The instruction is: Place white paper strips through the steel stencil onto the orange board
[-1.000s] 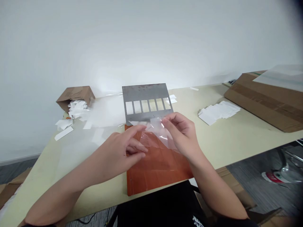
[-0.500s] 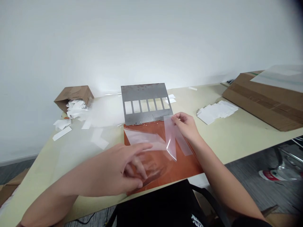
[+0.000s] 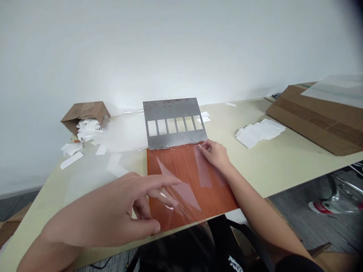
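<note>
An orange board [image 3: 213,200] lies at the table's front edge. Hinged to its far side, a grey metal plate [image 3: 170,107] stands tilted up, with a row of several rectangular windows. My left hand [image 3: 113,215] is over the board's left side, with a clear plastic film [image 3: 185,194] caught between its fingers; the index finger is stretched out over the film. At the board's far right corner, my right hand [image 3: 217,155] pinches the upper end of a narrow translucent film strip [image 3: 204,174], which lies along the board. Another strip is partly hidden beneath my right wrist.
A brown carton [image 3: 85,109] with white slips spilling out stands at the left, near loose slips [image 3: 72,160] and clear sheets [image 3: 127,130]. To the right are a pile of white cards [image 3: 259,132] and a large cardboard box [image 3: 314,121]. A clear bottle [image 3: 337,206] is below the table.
My right hand has lowered the strip from a raised position onto the board. My left hand has shifted slightly left and nearer, and its clear film now slants differently.
</note>
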Motion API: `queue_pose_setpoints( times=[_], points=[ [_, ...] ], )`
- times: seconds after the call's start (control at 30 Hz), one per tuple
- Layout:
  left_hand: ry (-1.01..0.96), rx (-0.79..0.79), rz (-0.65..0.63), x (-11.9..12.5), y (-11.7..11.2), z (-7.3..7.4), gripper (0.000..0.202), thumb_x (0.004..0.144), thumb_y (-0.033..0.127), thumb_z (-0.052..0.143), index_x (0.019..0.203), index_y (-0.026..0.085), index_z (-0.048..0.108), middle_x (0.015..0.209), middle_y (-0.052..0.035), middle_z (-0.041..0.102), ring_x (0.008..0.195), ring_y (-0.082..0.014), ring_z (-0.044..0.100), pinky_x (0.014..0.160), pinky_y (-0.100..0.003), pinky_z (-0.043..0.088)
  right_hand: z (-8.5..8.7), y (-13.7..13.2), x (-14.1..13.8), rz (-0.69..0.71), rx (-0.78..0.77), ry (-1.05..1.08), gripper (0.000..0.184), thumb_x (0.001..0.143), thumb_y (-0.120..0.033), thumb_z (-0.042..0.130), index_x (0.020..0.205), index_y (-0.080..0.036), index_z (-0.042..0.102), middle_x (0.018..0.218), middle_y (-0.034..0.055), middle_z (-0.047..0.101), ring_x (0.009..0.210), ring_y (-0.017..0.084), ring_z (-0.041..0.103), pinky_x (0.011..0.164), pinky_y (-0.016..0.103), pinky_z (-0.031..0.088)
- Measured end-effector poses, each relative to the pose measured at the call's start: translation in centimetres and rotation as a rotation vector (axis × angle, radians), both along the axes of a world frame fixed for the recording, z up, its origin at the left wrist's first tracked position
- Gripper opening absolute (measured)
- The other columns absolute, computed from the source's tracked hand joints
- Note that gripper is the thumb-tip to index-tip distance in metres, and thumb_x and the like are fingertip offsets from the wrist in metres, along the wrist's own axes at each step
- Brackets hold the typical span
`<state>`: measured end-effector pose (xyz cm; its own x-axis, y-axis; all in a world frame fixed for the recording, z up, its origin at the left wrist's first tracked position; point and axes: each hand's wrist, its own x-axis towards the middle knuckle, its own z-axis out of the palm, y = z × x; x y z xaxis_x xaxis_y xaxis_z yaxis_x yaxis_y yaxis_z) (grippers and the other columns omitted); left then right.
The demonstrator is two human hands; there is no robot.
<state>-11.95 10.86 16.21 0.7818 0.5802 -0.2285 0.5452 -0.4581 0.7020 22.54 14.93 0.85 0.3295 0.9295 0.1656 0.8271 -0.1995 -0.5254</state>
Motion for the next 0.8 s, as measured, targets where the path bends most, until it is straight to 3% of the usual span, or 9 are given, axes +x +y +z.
queue_pose_setpoints(
  times=[0.07,0.17,0.3,0.37,0.43,0.53,0.67,0.8],
  points=[
    [0.002,0.045,0.008,-0.3,0.2,0.2,0.064,0.082,0.024,0.062,0.142,0.039,0.05,0.073,0.0057,0.074,0.076,-0.0165,0.075,0.06,-0.019,0.056,0.1,-0.1,-0.1,0.005,-0.004,-0.036,0.024,0.086,-0.034,0.059,0.106,-0.024,0.067,0.102,0.0067,0.072,0.092,0.023,0.064,0.081,0.036,0.039],
    [-0.014,0.151,0.061,-0.3,0.7,0.5,0.061,0.084,0.029,0.061,0.143,0.039,0.05,0.064,0.0081,0.071,0.055,-0.0133,0.068,0.052,-0.018,0.053,0.1,-0.4,-0.2,0.035,-0.012,-0.077,0.032,0.087,-0.035,0.059,0.117,-0.024,0.065,0.112,0.0093,0.068,0.096,0.024,0.063,0.084,0.038,0.038],
    [-0.033,0.363,0.175,-0.1,1.5,0.6,0.058,0.083,0.033,0.062,0.14,0.04,0.053,0.057,0.0096,0.068,0.047,-0.0136,0.064,0.048,-0.02,0.051,0.1,-0.7,-0.3,0.107,-0.059,-0.11,0.025,0.09,-0.035,0.057,0.109,-0.026,0.071,0.108,0.0085,0.066,0.097,0.025,0.061,0.081,0.037,0.034],
    [-0.053,0.429,0.219,0.0,1.9,0.5,0.057,0.083,0.035,0.063,0.139,0.041,0.053,0.069,0.0082,0.073,0.057,-0.0153,0.07,0.047,-0.019,0.051,0.2,-0.9,-0.3,0.152,-0.087,-0.118,0.023,0.091,-0.034,0.055,0.104,-0.027,0.073,0.102,0.0069,0.066,0.096,0.024,0.061,0.079,0.036,0.031],
    [-0.076,0.481,0.271,0.3,2.2,0.4,0.054,0.083,0.041,0.066,0.136,0.041,0.055,0.095,0.005,0.078,0.071,-0.0177,0.075,0.049,-0.019,0.053,0.4,-1.0,-0.4,0.185,-0.106,-0.122,0.023,0.091,-0.033,0.055,0.104,-0.029,0.073,0.101,0.0063,0.066,0.095,0.023,0.06,0.078,0.036,0.029],
    [-0.102,0.525,0.346,0.9,2.5,0.5,0.051,0.083,0.053,0.067,0.131,0.036,0.059,0.125,0.0009,0.071,0.082,-0.0202,0.076,0.055,-0.022,0.057,0.8,-1.3,-0.4,0.207,-0.119,-0.123,0.024,0.091,-0.03,0.054,0.105,-0.028,0.073,0.104,0.0064,0.066,0.095,0.022,0.06,0.078,0.035,0.027],
    [-0.125,0.595,0.387,1.5,2.7,0.6,0.039,0.088,0.054,0.062,0.121,0.034,0.064,0.113,0.0017,0.074,0.078,-0.0187,0.074,0.061,-0.024,0.058,1.2,-1.7,-0.5,0.217,-0.128,-0.109,0.023,0.091,-0.029,0.054,0.104,-0.027,0.073,0.105,0.0061,0.067,0.093,0.021,0.06,0.077,0.034,0.026],
    [-0.115,0.703,0.45,1.5,2.8,0.2,0.022,0.092,0.045,0.06,0.109,0.035,0.07,0.099,0.0055,0.076,0.079,-0.0179,0.073,0.054,-0.021,0.053,1.2,-1.8,-0.6,0.219,-0.132,-0.089,0.022,0.092,-0.029,0.053,0.104,-0.027,0.072,0.11,0.0065,0.067,0.095,0.021,0.061,0.079,0.035,0.028]
  ],
)
